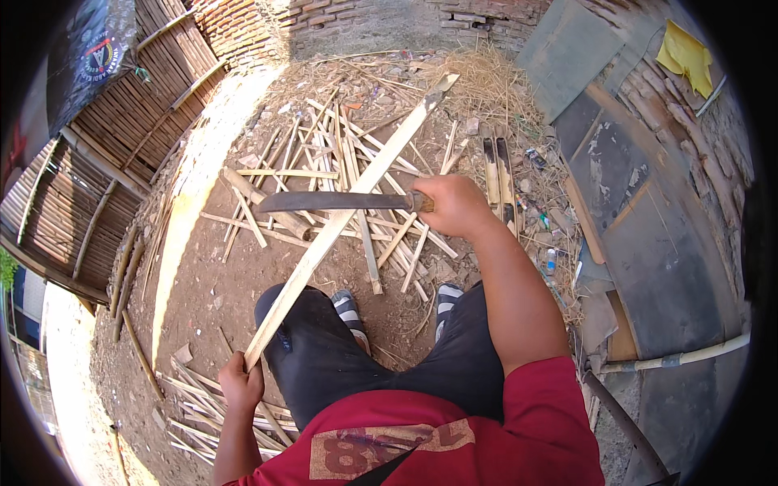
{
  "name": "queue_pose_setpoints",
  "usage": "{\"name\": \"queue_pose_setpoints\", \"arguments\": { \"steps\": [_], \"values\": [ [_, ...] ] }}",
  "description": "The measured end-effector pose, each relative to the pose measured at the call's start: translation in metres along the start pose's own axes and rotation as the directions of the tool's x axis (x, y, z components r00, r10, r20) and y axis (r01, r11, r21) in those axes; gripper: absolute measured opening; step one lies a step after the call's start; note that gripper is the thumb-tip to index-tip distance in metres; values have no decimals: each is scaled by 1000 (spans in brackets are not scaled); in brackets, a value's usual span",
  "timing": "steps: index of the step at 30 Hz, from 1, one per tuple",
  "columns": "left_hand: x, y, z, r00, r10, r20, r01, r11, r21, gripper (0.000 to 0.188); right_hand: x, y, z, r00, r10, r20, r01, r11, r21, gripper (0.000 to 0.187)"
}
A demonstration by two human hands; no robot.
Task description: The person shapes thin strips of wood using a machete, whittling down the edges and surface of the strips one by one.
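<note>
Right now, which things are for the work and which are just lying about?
Likely for work:
machete in the right hand
long pale strip in the left hand
loose strips

Likely lying about:
dry straw
yellow sheet

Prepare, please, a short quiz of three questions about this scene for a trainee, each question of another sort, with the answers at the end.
1. Short answer: What does the person's left hand hold?

2. Multiple choice: Toward which part of the picture does the machete in the right hand point?
A) the right side
B) the left side
C) the lower edge

3. Fill the gap: The crumpled sheet at the upper right is ____ in colour.

Key:
1. A long bamboo slat, near its lower end.
2. B
3. Yellow
</note>
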State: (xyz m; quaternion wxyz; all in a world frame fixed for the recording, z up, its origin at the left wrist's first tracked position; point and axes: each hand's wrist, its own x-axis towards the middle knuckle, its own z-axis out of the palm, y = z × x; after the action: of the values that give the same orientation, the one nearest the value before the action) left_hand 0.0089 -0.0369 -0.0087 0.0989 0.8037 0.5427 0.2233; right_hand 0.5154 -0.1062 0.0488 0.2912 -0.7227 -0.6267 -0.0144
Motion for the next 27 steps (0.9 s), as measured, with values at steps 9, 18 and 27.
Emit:
{"name": "queue_pose_setpoints", "arguments": {
  "steps": [9, 18, 27],
  "values": [
    [-9, -27, -9, 994, 77, -74, -77, 997, -2, 26, -7, 74, -9, 861, 384, -335, -341, 923, 180, 27],
    [-8, -52, -1, 990, 36, -138, -34, 999, 11, 20, -4, 15, -20, 987, -13, -161, -4, 994, -105, 34],
    [-7, -66, -4, 973, 133, -187, -114, 988, 108, 18, -13, 62, -17, 924, 248, -290, -257, 966, 9, 39]
  ]
}}
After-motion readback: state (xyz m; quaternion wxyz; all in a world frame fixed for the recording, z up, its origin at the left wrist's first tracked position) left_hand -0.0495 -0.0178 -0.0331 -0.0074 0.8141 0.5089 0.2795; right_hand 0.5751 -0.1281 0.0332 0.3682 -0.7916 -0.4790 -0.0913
